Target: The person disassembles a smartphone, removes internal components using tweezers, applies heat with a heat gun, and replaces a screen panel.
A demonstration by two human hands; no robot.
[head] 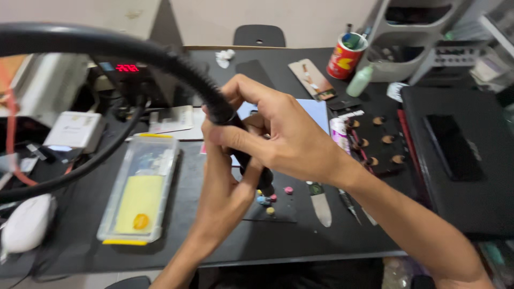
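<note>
Hands over tabletop [300, 235] | right hand [284, 139] clamped on black hose nozzle [251, 160], aiming down | left hand [227, 187] steadies beneath, grip hidden

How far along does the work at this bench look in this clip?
Done: the station is lit and small coloured bits lie on the mat. In hand: the right hand grips the black hot-air handle, nozzle down, while the left hand steadies it. What it heats is hidden, so what's left is unclear.
</note>
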